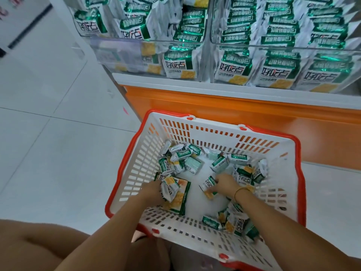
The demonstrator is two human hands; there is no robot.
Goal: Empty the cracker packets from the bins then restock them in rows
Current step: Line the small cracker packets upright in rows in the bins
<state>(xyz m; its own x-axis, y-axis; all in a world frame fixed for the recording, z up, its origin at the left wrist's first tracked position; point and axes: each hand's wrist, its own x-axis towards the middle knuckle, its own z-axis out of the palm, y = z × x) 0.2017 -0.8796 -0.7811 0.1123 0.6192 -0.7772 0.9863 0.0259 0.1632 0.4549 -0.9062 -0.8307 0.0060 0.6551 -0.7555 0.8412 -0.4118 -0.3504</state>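
Cracker packets (183, 155) lie loose in the white shopping basket (214, 132), while the clear bins (273, 47) above hold rows of them. Left hand (153, 190) grips a bundle (173, 192) of packets; right hand (226, 183) pinches one packet (208, 182).

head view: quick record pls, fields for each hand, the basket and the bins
left hand: grips a bunch of cracker packets
right hand: grips a single packet
basket: white with a red rim, loose packets scattered inside
bins: clear, on the orange counter, full of packets
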